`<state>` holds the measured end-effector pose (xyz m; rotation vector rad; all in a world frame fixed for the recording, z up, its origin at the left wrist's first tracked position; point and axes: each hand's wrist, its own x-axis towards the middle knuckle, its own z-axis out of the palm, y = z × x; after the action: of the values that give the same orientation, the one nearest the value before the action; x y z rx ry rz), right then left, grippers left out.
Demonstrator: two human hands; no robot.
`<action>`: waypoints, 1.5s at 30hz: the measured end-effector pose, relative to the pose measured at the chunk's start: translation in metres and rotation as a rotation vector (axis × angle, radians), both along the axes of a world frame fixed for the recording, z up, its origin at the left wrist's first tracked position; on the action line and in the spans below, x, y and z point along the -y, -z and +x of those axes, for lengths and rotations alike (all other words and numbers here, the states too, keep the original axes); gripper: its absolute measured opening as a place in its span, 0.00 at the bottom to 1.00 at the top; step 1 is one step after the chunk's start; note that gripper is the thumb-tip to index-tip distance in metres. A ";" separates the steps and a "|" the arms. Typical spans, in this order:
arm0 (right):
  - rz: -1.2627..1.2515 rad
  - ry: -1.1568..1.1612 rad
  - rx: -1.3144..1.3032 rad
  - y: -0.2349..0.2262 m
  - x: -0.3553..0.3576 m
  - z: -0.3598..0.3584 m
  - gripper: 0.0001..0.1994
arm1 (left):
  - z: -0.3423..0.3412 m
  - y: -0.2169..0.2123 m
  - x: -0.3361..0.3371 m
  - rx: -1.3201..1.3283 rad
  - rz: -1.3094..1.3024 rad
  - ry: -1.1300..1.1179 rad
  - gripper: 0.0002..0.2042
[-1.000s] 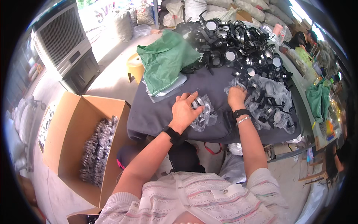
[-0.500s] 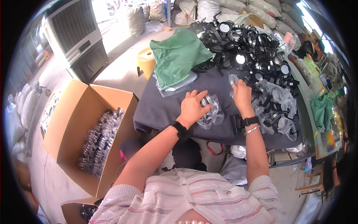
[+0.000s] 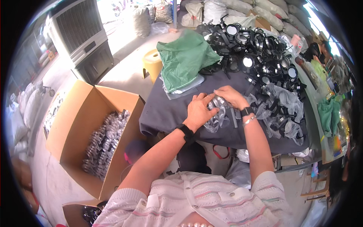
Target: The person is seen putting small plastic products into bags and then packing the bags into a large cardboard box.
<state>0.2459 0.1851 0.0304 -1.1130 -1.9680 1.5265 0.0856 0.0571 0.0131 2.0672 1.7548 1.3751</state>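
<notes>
On the grey-covered table lies a bundle in a clear plastic bag, with something round and shiny inside. My left hand is curled over its left side, thumb pressing on the plastic. My right hand bends in from the other side, its fingers gathered at the bundle's top edge close to the left fingertips. Just below the right hand sits a black piece at the bundle's right edge. Beyond the hands rises a heap of black headlamp-like items with round silvery fronts.
Loose clear bags with black pieces lie right of my right hand. A green cloth bag covers the table's far left. An open cardboard box holds bagged items on the left. Behind stand a yellow stool and an air cooler.
My right hand has come left from the loose bags and now meets the bundle beside my left hand. The left hand stays on the bundle. The whole view has shifted slightly.
</notes>
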 end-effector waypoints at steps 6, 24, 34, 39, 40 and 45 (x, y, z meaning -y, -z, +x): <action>0.160 0.033 -0.087 -0.005 0.041 0.007 0.16 | -0.004 0.003 0.003 0.007 -0.018 0.002 0.27; 1.090 0.620 1.030 0.005 0.028 0.037 0.07 | -0.012 -0.002 -0.006 -0.153 -0.059 -0.022 0.28; 0.419 0.084 0.080 0.007 0.017 0.037 0.08 | -0.007 0.001 -0.009 -0.097 -0.063 -0.002 0.28; 0.165 0.009 -0.047 -0.004 0.038 0.018 0.08 | -0.014 0.000 -0.007 -0.083 -0.057 -0.005 0.29; 0.041 0.002 -0.083 -0.005 0.039 0.016 0.07 | -0.017 -0.001 -0.004 -0.086 -0.072 -0.029 0.29; 0.056 -0.245 -0.141 0.006 0.034 0.016 0.23 | -0.023 0.000 -0.002 -0.099 -0.067 0.010 0.27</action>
<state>0.2614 0.1512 0.0240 -0.7411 -2.0948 1.6109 0.0622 0.0590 0.0128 2.1397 1.7985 1.2134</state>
